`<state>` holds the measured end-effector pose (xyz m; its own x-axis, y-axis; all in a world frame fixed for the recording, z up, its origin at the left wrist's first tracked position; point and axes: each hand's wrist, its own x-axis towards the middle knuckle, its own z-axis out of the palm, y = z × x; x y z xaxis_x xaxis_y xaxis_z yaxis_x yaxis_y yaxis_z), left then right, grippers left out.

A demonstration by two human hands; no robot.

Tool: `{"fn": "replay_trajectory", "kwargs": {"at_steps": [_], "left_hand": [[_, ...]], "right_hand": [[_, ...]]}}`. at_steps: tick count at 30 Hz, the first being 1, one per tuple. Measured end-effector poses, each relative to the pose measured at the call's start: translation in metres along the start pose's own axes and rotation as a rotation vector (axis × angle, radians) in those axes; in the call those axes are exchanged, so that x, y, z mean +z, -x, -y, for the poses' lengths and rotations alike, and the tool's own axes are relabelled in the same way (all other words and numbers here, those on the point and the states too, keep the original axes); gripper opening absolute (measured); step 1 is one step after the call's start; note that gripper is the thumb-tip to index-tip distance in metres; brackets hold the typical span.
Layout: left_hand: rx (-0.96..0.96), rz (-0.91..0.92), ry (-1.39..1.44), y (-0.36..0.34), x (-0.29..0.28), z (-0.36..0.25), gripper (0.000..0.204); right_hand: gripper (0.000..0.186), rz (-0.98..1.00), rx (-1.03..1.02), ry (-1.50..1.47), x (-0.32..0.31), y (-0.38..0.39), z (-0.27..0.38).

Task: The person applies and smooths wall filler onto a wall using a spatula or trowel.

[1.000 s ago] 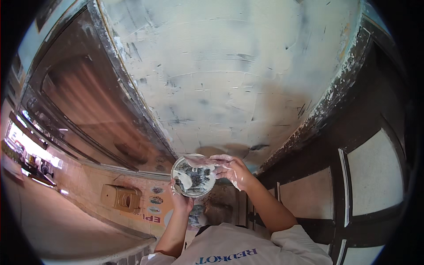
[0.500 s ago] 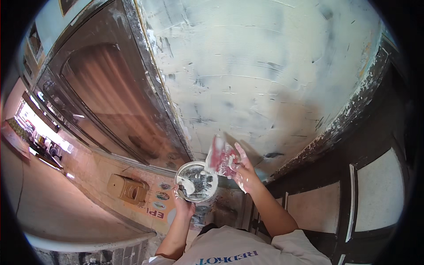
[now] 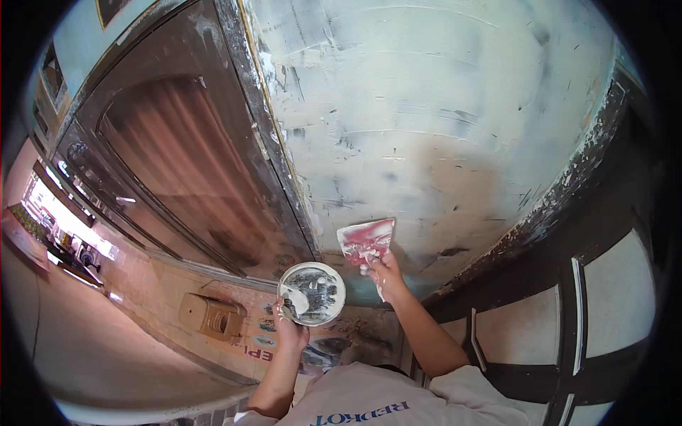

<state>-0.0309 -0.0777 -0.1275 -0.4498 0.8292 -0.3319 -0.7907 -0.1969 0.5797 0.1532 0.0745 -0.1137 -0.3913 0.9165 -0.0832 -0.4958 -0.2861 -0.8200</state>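
Observation:
My left hand [image 3: 290, 324] grips a round shallow container [image 3: 312, 293] from its left side; white paste lies in it over a dark, smeared bottom. To the right of it, my right hand [image 3: 385, 275] has its fingers closed on a flat red spreader [image 3: 366, 241] coated with white paste, raised just in front of the plastered wall [image 3: 440, 99]. Paste is smeared on both hands.
At the left stands a dark framed glass door [image 3: 177, 163] with a pink curtain behind it. Below are a tan plastic stool [image 3: 213, 316] and a printed mat [image 3: 259, 341]. Dark panelled doors [image 3: 518, 326] are at the right; a bright opening is at far left.
The red spreader has come away from over the container toward the upper right and turned, its blade now pointing up. The view has also shifted slightly.

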Motion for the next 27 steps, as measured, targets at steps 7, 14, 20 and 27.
{"fn": "replay_trajectory", "kwargs": {"at_steps": [7,14,20,27], "left_hand": [[-0.003,-0.004,-0.005,0.003,-0.005,-0.033,0.048],[0.058,-0.015,-0.063,0.010,-0.001,-0.049,0.045],[0.059,-0.041,-0.102,0.008,0.000,-0.054,0.046],[-0.003,-0.003,-0.056,-0.006,-0.005,-0.047,0.049]], "right_hand": [[0.018,-0.086,-0.130,-0.056,0.029,-0.038,-0.033],[0.016,-0.252,-0.290,-0.023,0.025,-0.074,-0.049],[0.019,-0.205,-0.133,0.028,0.014,-0.051,-0.059],[0.016,-0.206,-0.191,-0.008,0.016,-0.061,-0.053]]}}
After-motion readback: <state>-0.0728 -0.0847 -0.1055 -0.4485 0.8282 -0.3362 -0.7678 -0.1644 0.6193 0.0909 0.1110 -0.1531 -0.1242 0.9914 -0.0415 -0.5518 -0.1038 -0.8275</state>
